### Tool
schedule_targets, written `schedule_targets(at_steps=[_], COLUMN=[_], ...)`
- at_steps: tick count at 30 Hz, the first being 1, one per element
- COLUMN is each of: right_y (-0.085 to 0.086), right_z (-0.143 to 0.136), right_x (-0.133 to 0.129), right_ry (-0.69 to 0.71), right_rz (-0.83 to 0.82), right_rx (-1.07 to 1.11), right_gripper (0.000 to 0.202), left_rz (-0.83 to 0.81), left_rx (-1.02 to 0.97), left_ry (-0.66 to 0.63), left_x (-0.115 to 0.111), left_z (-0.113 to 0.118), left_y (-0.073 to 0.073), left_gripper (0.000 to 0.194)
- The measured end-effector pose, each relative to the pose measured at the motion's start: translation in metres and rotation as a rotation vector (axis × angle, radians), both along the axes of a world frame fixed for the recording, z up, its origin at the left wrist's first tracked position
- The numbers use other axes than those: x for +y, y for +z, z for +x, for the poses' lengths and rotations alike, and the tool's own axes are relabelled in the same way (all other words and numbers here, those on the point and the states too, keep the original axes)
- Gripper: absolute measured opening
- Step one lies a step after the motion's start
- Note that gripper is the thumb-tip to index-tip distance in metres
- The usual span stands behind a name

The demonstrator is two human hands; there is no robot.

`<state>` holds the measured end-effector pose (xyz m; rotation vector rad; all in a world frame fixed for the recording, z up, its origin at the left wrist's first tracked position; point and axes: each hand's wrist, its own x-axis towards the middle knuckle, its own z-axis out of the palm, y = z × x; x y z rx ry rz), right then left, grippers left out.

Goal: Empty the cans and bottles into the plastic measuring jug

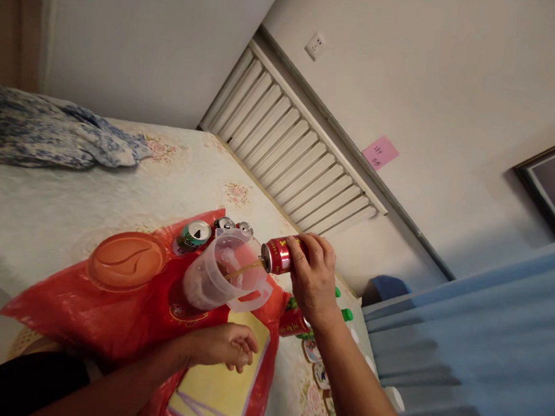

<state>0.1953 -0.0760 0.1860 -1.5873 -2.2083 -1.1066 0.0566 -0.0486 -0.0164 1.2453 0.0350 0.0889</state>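
Note:
My right hand (314,280) is closed around a red drink can (277,255), tipped on its side. A thin brownish stream runs from the can's mouth into a translucent plastic pitcher (204,279), which has a handle on the right. Below the pitcher, my left hand (234,349) hovers with its fingers curled in and nothing visible in them. Beneath it lies a yellow cloth (213,391) with a purple edge. An orange round lid (128,259) rests left of the pitcher on a red plastic bag (76,309).
A green-topped can (193,236) and two more cans stand behind the pitcher. Right of it are another red can (292,324) and several bottles with green or white caps (347,315). A flowered tablecloth (179,159) covers the table, with a patterned cloth (59,128) at far left.

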Motion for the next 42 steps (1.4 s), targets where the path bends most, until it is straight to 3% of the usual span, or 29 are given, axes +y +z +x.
schedule_targets(at_steps=[6, 19, 23, 26, 30, 33, 35, 38, 42], right_y=[0.001, -0.007, -0.010, -0.018, -0.043, -0.076, -0.102, -0.142, -0.179], right_z=[-0.001, 0.001, 0.000, 0.010, 0.038, 0.057, 0.065, 0.070, 0.073], right_x=[0.002, 0.006, 0.007, 0.010, 0.021, 0.036, 0.048, 0.066, 0.088], right_ry=[0.018, 0.066, 0.035, 0.044, -0.051, -0.135, -0.118, -0.087, -0.151], right_rz=[0.002, 0.012, -0.041, -0.107, -0.118, -0.149, -0.152, -0.126, -0.069], right_rx=[-0.037, -0.032, 0.098, 0.311, 0.838, 1.340, 1.553, 1.720, 1.735], right_gripper=[0.045, 0.051, 0.049, 0.054, 0.060, 0.054, 0.048, 0.044, 0.041], left_rz=[0.008, -0.019, -0.020, -0.043, -0.079, -0.093, -0.103, -0.120, -0.133], left_rx=[0.013, 0.029, 0.022, 0.017, 0.013, 0.021, 0.025, 0.024, 0.032], left_ry=[-0.002, 0.002, -0.006, -0.008, 0.000, 0.007, 0.010, 0.015, 0.026], left_x=[0.001, 0.000, 0.001, 0.001, 0.001, 0.001, 0.000, -0.001, 0.000], left_z=[-0.003, -0.002, -0.004, -0.002, 0.002, 0.003, 0.003, 0.004, 0.003], left_y=[0.006, 0.002, 0.003, -0.001, -0.008, -0.010, -0.010, -0.009, -0.006], left_gripper=[0.040, 0.043, 0.041, 0.040, 0.039, 0.038, 0.037, 0.036, 0.035])
